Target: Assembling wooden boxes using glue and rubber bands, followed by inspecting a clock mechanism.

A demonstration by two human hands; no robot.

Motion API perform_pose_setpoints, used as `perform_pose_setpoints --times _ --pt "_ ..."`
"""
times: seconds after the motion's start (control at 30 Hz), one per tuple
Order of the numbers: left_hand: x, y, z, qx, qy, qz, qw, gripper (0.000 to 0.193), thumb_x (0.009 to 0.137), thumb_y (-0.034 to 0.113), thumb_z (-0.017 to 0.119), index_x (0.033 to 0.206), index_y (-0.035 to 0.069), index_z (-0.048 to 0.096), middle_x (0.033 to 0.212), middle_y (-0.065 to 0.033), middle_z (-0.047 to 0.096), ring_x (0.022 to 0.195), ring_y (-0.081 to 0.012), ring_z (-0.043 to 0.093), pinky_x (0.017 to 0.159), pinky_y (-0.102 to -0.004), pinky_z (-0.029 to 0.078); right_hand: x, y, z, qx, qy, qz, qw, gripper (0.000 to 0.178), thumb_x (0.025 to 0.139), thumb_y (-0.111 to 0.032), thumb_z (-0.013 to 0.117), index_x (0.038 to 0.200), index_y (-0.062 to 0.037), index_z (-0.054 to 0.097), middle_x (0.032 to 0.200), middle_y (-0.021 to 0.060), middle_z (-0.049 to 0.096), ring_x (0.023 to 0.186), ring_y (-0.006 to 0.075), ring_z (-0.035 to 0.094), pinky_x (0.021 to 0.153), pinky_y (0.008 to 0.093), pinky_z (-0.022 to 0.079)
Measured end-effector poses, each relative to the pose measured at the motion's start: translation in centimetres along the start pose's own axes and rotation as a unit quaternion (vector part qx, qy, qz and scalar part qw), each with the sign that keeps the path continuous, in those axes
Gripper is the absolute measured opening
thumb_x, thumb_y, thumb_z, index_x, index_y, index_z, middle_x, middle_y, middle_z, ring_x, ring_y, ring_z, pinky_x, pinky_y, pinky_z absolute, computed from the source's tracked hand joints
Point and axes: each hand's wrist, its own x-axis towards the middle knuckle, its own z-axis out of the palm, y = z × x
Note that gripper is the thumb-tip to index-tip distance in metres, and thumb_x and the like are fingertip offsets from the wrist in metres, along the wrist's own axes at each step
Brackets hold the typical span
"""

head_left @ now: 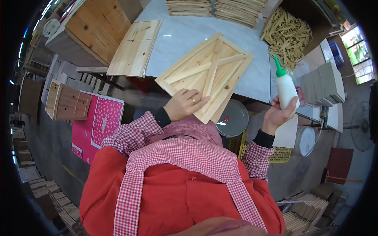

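Left hand (183, 105) on wooden panel (205, 76), right hand (278, 116) gripping green-capped white bottle (286, 89)

the panel (206, 74) overhangs the near table (177, 39) edge, boards (136, 49) to its left, bottle (286, 89) to its right.

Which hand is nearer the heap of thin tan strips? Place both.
Right. The right hand is on the near side of the heap, holding a white plastic bottle with a green nozzle; the left hand is farther left, on the pale wooden cross-braced panel.
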Motion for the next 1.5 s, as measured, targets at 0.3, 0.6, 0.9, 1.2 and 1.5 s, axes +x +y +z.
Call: perform_pose_setpoints --times 0.3,0.6,0.9,1.2,1.5 --pt "1.8 -1.7 -4.3 -0.109 0.009 -0.064 0.992 0.049 0.077 0.01 0.063 0.125 0.006 0.056 0.087 -0.005 0.058 0.077 -0.0203 0.058 0.066 -0.032 0.046 0.0 0.9 1.6 0.006 -0.016 0.011 1.0 0.045 0.093 -0.044 0.048 0.099 0.0005 0.055 0.069 0.0088 0.057 0.052 0.0125 0.05 0.045 0.0225 0.035" --pt "-0.5 2.3 -6.8 -0.687 0.408 -0.523 0.295 0.045 0.093 0.014 0.058 0.134 0.004 0.042 0.133 -0.0133 0.051 0.123 -0.0266 0.05 0.104 -0.0399 0.042 1.2 1.8 3.9 0.027 -0.065 0.004 0.997 0.043 0.093 -0.043 0.05 0.099 0.0 0.052 0.072 0.0096 0.058 0.051 0.013 0.051 0.044 0.0232 0.037" --pt "-5.9 5.7 -0.5 -0.752 0.298 -0.582 0.079 0.053 0.091 0.009 0.06 0.137 0.002 0.036 0.134 -0.0156 0.047 0.124 -0.0287 0.048 0.105 -0.0457 0.041 2.8 6.6 5.5 -0.016 -0.124 0.059 0.99 0.039 0.091 -0.036 0.059 0.101 0.0001 0.047 0.076 0.0106 0.057 0.052 0.0133 0.052 0.044 0.025 0.04" --pt "-4.4 1.5 -0.1 -0.744 0.23 -0.613 0.133 0.049 0.087 0.002 0.062 0.131 -0.002 0.04 0.127 -0.0151 0.053 0.116 -0.0282 0.055 0.102 -0.0431 0.045 5.0 14.8 10.2 -0.204 -0.18 0.007 0.962 0.049 0.083 -0.038 0.07 0.106 0.0015 0.052 0.085 0.0136 0.061 0.073 0.023 0.062 0.06 0.033 0.051" --pt "-4.5 2.8 0.7 -0.756 0.229 -0.599 0.131 0.051 0.087 0.003 0.063 0.131 -0.002 0.039 0.127 -0.015 0.053 0.117 -0.0272 0.055 0.102 -0.0413 0.045 6.0 16.6 14.6 -0.305 -0.226 -0.081 0.922 0.054 0.078 -0.039 0.073 0.109 0.0016 0.053 0.097 0.022 0.065 0.088 0.034 0.064 0.081 0.0411 0.049"
